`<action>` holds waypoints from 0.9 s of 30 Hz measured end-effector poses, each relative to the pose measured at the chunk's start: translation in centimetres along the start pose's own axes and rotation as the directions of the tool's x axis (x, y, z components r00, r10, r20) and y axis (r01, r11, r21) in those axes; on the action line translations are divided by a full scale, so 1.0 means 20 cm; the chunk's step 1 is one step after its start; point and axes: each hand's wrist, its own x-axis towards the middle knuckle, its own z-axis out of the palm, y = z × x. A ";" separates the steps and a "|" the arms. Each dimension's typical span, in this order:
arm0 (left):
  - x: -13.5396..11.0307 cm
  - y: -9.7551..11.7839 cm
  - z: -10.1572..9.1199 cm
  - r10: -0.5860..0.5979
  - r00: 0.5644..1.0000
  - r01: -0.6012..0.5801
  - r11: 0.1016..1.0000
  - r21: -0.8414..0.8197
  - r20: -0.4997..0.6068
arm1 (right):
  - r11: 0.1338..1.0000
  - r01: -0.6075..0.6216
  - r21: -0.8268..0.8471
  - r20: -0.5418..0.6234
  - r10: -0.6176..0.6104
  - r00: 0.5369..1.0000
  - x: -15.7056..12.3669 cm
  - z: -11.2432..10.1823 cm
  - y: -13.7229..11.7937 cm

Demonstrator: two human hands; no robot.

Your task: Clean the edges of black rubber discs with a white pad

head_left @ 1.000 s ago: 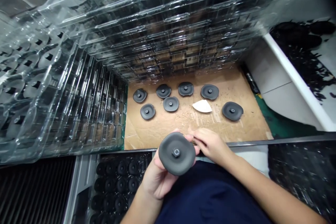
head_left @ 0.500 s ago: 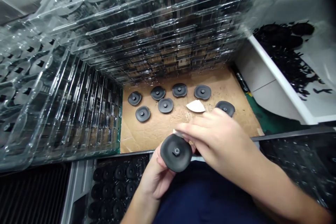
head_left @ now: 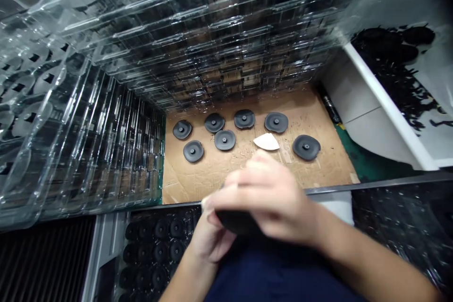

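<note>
My left hand (head_left: 212, 240) grips a black rounded disc (head_left: 239, 222) by its edge, in front of my body. Over the disc lies my right hand (head_left: 265, 198), blurred, its fingers bent across the upper rim and covering most of the face. A small white piece (head_left: 204, 204) shows at my right fingertips; its kind is unclear. Beyond my hands, several similar discs with a central stub, such as a black disc (head_left: 224, 140), lie on the cardboard sheet (head_left: 177, 181). A white pointed piece (head_left: 267, 141) rests among them.
Stacked clear plastic trays (head_left: 198, 52) wall off the back and left. At the right stands a white bin (head_left: 389, 99) with loose black parts (head_left: 389, 66). A tray of black discs (head_left: 155, 255) sits at lower left, and a dark marker-like stick (head_left: 331, 108) lies beside the cardboard.
My right hand has moved left and across the disc, from its upper right edge to its upper left. The disc's face, visible before, is now mostly covered.
</note>
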 end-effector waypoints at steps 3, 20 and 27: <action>-0.01 0.02 -0.03 0.057 0.998 -0.057 0.997 -0.052 0.011 | 0.958 -0.285 0.002 -0.008 0.285 0.958 -0.08 -0.02 0.11; -0.03 0.04 0.01 0.077 0.997 -0.077 0.997 -0.010 -0.010 | 0.987 -0.155 -0.049 -0.121 0.148 0.981 -0.09 -0.05 -0.05; -0.03 0.02 0.00 0.133 0.985 -0.137 0.990 -0.030 -0.109 | 0.965 -0.169 -0.200 -0.036 0.165 0.986 -0.04 -0.01 -0.08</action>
